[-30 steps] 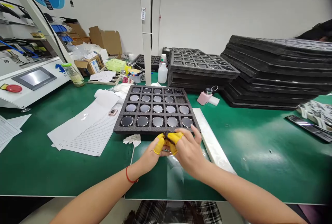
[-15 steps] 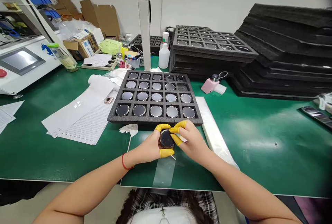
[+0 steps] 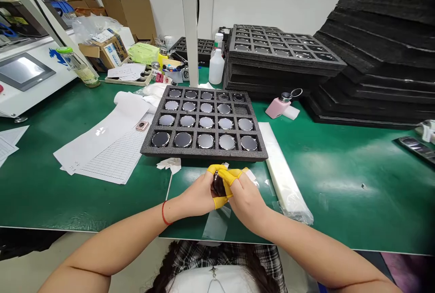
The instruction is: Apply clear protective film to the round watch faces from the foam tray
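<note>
Between my hands, in front of the foam tray, is a dark round watch [image 3: 218, 185] with a shiny rim, tilted and partly covered by fingers. My left hand [image 3: 198, 194] grips its edge, with yellow finger cots on the fingertips. My right hand [image 3: 247, 200], also in yellow finger cots, is closed against the watch's right side and top. Just beyond them lies the black foam tray [image 3: 204, 153], its compartments mostly filled with similar round watches [image 3: 205, 141]. Below my hands a strip of clear film [image 3: 215, 225] lies on the green mat.
A long white film-wrapped bundle [image 3: 283, 175] lies to the right, with a pink bottle [image 3: 277, 108] behind it. Stacked black foam trays [image 3: 285, 78] stand at the back right. Left are paper sheets [image 3: 105, 152], a small pink square watch [image 3: 142, 126] and a machine with a screen [image 3: 25, 71].
The watch has turned from facing up to a steeper tilt. My right fingers have moved over it and closed more tightly. The camera view has shifted slightly.
</note>
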Demonstrator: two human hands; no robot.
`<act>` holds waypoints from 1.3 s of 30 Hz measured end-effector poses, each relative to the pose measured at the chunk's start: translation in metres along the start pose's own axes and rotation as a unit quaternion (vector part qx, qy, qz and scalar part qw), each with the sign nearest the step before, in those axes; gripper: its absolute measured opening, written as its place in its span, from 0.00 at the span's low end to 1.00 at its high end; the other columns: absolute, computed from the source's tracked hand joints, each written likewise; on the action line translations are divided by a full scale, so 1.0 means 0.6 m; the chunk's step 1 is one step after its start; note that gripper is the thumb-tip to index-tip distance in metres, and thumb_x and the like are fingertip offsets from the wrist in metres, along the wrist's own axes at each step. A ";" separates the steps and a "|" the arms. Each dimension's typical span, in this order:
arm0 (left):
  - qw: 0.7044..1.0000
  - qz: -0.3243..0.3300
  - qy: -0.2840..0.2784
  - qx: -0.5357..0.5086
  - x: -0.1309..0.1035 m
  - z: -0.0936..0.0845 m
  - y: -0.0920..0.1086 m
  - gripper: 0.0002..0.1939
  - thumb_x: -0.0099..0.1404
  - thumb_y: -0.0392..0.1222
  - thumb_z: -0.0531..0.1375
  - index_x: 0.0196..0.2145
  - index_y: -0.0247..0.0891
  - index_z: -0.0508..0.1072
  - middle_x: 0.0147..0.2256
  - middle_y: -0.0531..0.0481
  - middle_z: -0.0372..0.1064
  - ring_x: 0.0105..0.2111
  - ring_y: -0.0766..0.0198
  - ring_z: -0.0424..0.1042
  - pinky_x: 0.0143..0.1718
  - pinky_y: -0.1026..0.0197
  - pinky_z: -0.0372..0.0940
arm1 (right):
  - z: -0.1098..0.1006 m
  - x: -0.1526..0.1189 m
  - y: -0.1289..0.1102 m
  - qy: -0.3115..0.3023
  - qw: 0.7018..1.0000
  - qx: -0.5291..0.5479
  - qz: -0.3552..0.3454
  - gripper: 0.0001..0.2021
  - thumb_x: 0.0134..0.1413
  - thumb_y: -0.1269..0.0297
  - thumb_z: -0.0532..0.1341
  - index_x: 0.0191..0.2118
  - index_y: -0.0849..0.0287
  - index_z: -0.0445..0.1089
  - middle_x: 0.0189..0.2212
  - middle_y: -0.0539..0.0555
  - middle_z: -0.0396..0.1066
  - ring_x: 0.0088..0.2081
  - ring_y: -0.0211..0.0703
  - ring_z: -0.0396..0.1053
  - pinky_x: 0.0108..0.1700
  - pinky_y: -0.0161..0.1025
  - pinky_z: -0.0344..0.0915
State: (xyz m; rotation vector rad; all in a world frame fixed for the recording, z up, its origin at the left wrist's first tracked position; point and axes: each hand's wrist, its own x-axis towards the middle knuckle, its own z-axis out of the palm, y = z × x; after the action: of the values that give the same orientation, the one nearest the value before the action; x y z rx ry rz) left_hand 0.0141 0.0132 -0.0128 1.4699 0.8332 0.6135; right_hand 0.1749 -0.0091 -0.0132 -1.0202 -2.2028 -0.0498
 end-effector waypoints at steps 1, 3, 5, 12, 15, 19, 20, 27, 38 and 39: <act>1.000 0.000 -0.002 -0.002 -0.001 0.000 -0.001 0.29 0.55 0.34 0.62 0.52 0.38 0.55 0.36 0.51 0.64 0.31 0.67 0.67 0.31 0.64 0.64 | 0.000 0.000 -0.004 0.004 1.000 0.009 -0.005 0.19 0.56 0.80 0.48 0.51 0.58 0.59 0.34 0.58 0.66 0.35 0.47 0.65 0.32 0.41 0.68; 1.000 -0.002 -0.004 -0.007 -0.001 -0.001 -0.002 0.30 0.55 0.33 0.62 0.53 0.39 0.54 0.35 0.52 0.64 0.30 0.68 0.66 0.29 0.65 0.63 | 0.000 0.001 -0.009 0.012 0.999 0.025 -0.018 0.18 0.58 0.78 0.49 0.53 0.58 0.58 0.36 0.58 0.66 0.38 0.47 0.66 0.35 0.42 0.70; 1.000 -0.003 0.000 -0.012 -0.002 -0.001 -0.002 0.31 0.54 0.33 0.62 0.53 0.39 0.54 0.35 0.53 0.64 0.30 0.68 0.67 0.29 0.65 0.63 | -0.002 0.004 -0.010 0.028 0.999 0.022 -0.021 0.18 0.59 0.78 0.49 0.53 0.59 0.59 0.38 0.59 0.66 0.39 0.47 0.65 0.37 0.42 0.71; 1.000 -0.004 -0.002 -0.002 -0.003 0.003 -0.002 0.31 0.54 0.33 0.62 0.53 0.38 0.55 0.37 0.50 0.67 0.33 0.65 0.70 0.31 0.63 0.66 | 0.000 0.011 -0.007 0.045 0.998 -0.034 -0.025 0.12 0.58 0.80 0.47 0.43 0.62 0.62 0.29 0.55 0.63 0.31 0.44 0.61 0.31 0.38 0.68; 1.000 0.001 -0.008 0.001 -0.003 0.003 0.000 0.28 0.54 0.32 0.62 0.51 0.38 0.56 0.38 0.49 0.67 0.33 0.65 0.70 0.31 0.63 0.66 | 0.001 0.007 -0.009 0.024 0.999 -0.030 -0.015 0.12 0.57 0.80 0.48 0.42 0.61 0.62 0.30 0.56 0.64 0.32 0.44 0.62 0.29 0.38 0.66; 1.000 0.000 -0.001 -0.004 -0.003 0.002 0.002 0.30 0.53 0.31 0.61 0.52 0.38 0.55 0.37 0.51 0.66 0.32 0.66 0.69 0.30 0.64 0.65 | 0.001 0.005 -0.010 0.025 0.999 -0.023 -0.015 0.12 0.57 0.80 0.49 0.44 0.63 0.63 0.32 0.58 0.65 0.36 0.45 0.62 0.35 0.39 0.67; 1.000 -0.003 0.001 -0.008 -0.003 0.002 0.002 0.30 0.53 0.31 0.61 0.52 0.38 0.54 0.36 0.51 0.65 0.32 0.66 0.69 0.29 0.64 0.65 | 0.001 0.006 -0.010 0.025 0.999 -0.021 -0.013 0.12 0.58 0.80 0.49 0.44 0.64 0.63 0.33 0.58 0.65 0.37 0.45 0.62 0.36 0.39 0.67; 1.000 0.006 -0.013 0.009 -0.003 0.007 -0.004 0.27 0.54 0.33 0.62 0.49 0.38 0.56 0.38 0.49 0.67 0.32 0.65 0.69 0.29 0.64 0.65 | 0.005 0.006 -0.009 0.023 1.000 -0.004 -0.007 0.12 0.58 0.79 0.47 0.39 0.60 0.64 0.30 0.55 0.64 0.33 0.43 0.61 0.31 0.37 0.65; 0.981 -0.075 -0.168 -0.061 -0.003 -0.050 0.041 0.28 0.53 0.32 0.65 0.50 0.40 0.59 0.39 0.49 0.68 0.36 0.61 0.72 0.38 0.57 0.69 | -0.073 0.013 0.010 -0.073 0.974 0.169 0.133 0.11 0.58 0.78 0.51 0.42 0.57 0.62 0.34 0.54 0.64 0.33 0.40 0.62 0.32 0.36 0.64; 0.972 -0.086 -0.200 -0.092 -0.006 -0.066 0.050 0.30 0.52 0.32 0.66 0.51 0.41 0.59 0.38 0.49 0.69 0.36 0.61 0.73 0.38 0.57 0.70 | -0.077 0.006 0.013 -0.083 0.967 0.181 0.160 0.11 0.57 0.78 0.51 0.42 0.56 0.62 0.35 0.53 0.64 0.34 0.40 0.62 0.33 0.36 0.64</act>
State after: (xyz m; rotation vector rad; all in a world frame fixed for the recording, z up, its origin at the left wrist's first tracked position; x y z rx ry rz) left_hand -0.0157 0.0354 0.0207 1.2772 0.5624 0.2439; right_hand 0.2052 -0.0153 0.0221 -1.1838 -2.0583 0.5819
